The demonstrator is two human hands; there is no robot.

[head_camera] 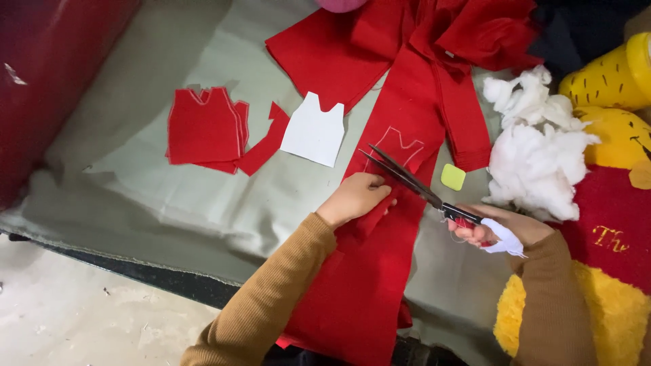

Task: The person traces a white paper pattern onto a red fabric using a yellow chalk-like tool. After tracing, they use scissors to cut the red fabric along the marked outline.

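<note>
Left hand [354, 196] pinches the red cloth [380, 271] flat; right hand [491, 230] grips open scissors [407, 179], best following the chalk outline [400, 146] at centre frame.

A grey-green cloth-covered table [176, 196] carries red fabric [380, 271], a white pattern [314, 130], stuffing [536, 163].

Bare grey cloth [203, 196] lies open at nine o'clock of the left hand [354, 196]; cut red pieces [207, 129] and a white pattern [314, 129] crowd eleven o'clock; white stuffing [536, 156] and a green chalk [453, 177] block one o'clock of the right hand [485, 230]
</note>
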